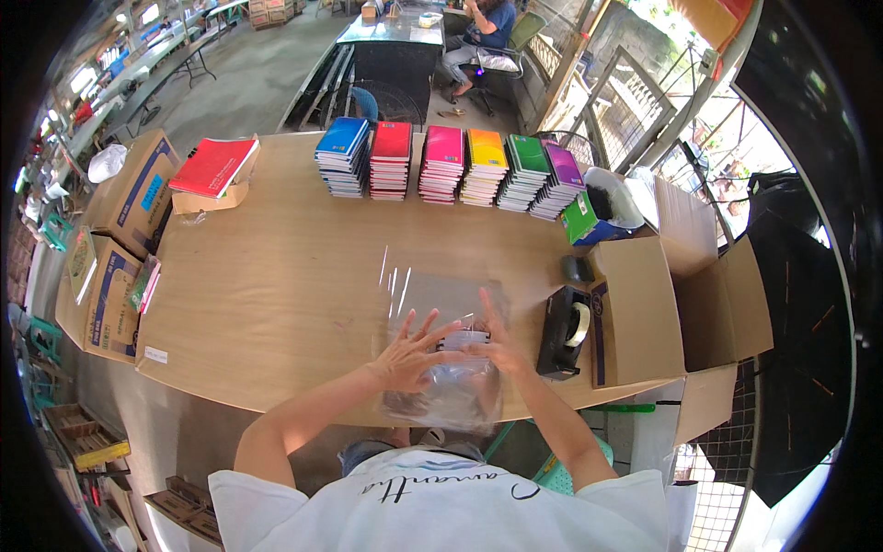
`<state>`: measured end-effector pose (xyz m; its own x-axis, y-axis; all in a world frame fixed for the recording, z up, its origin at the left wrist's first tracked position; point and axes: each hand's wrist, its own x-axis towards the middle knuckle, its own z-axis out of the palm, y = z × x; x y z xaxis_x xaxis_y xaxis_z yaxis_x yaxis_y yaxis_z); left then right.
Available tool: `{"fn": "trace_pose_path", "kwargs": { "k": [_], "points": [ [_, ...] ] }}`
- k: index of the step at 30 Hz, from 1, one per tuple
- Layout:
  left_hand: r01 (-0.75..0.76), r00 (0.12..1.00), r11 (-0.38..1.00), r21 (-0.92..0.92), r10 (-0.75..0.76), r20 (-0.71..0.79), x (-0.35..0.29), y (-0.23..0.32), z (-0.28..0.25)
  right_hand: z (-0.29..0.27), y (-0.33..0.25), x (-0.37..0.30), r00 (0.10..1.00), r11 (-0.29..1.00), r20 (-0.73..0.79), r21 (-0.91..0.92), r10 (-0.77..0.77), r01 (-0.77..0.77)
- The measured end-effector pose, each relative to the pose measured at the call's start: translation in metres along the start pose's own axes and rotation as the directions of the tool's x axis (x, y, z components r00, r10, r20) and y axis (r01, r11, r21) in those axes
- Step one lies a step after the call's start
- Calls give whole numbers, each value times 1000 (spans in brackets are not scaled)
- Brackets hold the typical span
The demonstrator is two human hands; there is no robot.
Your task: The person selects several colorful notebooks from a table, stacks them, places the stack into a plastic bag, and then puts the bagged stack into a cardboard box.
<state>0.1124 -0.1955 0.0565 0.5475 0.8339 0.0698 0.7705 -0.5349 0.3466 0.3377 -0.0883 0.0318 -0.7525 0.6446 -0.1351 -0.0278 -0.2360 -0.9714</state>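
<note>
A stack of clear plastic sheets or bags (446,400) lies at the table's near edge, in front of my body. My left hand (414,357) rests on it, fingers spread and pointing right. My right hand (497,342) touches it from the other side, with a finger stretched away from me and the rest reaching toward my left hand. Between the hands is a small white patch with dark marks (463,340); I cannot make out what it is. Glare hides the plastic's layers. To the right of my right hand stands a black tape dispenser (558,336) with a roll of tape.
Notebook stacks in several colours, including blue (342,156) and purple (561,179), line the table's far side. An open cardboard box (644,313) stands right, cartons (133,198) left. A red book (213,166) lies far left. Someone sits at a far desk (391,46).
</note>
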Motion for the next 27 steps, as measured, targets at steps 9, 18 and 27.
{"fn": "trace_pose_path", "kwargs": {
  "k": [9, 18, 27],
  "points": [
    [166, 776, 955, -244, -279, -565, 17, 37, 24, 4, 4, 3, 999, 998, -14, 62, -32, 33],
    [130, 656, 539, -832, -676, -335, 42, 38, 33, 3, -12, -3, 966, 955, -237, 248, -104, 164],
    [45, 689, 185, -982, -717, -104, 46, 27, 40, 15, -41, -53, 766, 361, 70, -852, -639, 379]
  ]
}}
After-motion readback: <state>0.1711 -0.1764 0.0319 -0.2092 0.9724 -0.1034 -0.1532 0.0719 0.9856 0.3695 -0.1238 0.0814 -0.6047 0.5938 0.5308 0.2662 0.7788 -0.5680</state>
